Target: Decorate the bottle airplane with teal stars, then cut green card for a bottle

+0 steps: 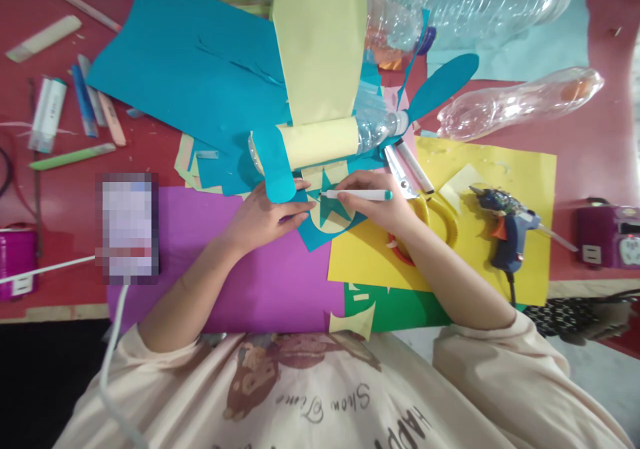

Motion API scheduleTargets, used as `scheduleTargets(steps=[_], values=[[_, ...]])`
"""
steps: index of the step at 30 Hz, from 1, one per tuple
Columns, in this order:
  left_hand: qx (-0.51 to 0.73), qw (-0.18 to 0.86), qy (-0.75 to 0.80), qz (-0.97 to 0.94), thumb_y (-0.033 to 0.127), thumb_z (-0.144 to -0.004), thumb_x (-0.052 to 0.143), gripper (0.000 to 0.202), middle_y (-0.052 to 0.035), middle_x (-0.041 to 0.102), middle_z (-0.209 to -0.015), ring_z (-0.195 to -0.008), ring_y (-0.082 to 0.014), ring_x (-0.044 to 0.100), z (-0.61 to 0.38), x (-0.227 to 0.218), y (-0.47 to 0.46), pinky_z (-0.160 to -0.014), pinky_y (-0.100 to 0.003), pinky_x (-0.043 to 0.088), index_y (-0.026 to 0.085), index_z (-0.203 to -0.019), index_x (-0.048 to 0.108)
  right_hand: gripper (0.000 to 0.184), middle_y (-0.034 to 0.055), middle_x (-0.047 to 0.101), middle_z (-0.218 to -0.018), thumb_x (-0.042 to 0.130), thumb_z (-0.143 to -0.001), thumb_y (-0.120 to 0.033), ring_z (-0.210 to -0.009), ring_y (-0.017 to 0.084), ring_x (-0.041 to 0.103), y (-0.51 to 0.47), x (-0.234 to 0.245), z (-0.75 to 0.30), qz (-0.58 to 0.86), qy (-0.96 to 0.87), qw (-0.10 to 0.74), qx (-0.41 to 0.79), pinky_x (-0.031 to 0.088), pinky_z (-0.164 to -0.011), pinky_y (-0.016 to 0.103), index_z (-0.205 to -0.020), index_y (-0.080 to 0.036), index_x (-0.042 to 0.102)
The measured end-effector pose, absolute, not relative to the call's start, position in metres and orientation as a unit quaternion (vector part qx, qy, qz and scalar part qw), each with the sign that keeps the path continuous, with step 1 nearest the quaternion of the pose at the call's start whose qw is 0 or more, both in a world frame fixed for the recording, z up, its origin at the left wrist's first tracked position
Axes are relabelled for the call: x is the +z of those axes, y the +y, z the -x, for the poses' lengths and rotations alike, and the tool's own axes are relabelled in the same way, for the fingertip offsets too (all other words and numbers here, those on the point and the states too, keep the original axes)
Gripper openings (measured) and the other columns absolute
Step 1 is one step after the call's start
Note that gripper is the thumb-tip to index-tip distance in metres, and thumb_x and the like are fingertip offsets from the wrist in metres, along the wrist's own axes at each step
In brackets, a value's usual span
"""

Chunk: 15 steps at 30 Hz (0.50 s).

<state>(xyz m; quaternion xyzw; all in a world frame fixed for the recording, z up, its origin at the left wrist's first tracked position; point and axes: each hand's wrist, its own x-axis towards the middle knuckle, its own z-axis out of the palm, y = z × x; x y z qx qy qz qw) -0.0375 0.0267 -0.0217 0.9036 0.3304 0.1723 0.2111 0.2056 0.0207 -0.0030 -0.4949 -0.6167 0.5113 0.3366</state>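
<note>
My right hand (375,199) is closed round a white marker (365,195) with a teal end. Its tip is at a cream paper disc with a star-shaped cutout (333,217), through which teal blue shows. My left hand (267,219) reaches in from the other side, fingers stretched out and pressing the paper beside the star. A blue paper piece (311,239) lies under the disc. Just beyond my hands rests a plastic bottle (370,132) wrapped in cream paper (320,143), with a large cream wing shape (320,42) and a blue paper strip (280,169) on it.
Scissors with yellow handles (443,219) and a blue glue gun (513,235) lie on yellow card (535,169) at right. Clear bottles (520,105) are behind. A phone (127,225) with a white cable sits left on purple card (200,202). Several markers (47,112) lie further left.
</note>
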Motion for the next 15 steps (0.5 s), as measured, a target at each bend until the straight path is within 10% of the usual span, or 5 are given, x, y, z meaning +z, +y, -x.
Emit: scheduleTargets(steps=[15], values=[[0.177,0.211,0.328,-0.904,0.036,-0.101,0.046,0.033,-0.0119,0.063,-0.134,-0.126,-0.0273,0.058,0.0379,-0.0218,0.0274,-0.104,-0.048,0.05,0.022,-0.112,0.073,0.019,-0.0014,0.058,-0.062,0.065,-0.079,-0.035,-0.053,0.009,0.047,0.0209,-0.0022,-0.2063,0.488,-0.624,0.324,0.517,0.034,-0.049,0.023,-0.074,-0.016,0.064]])
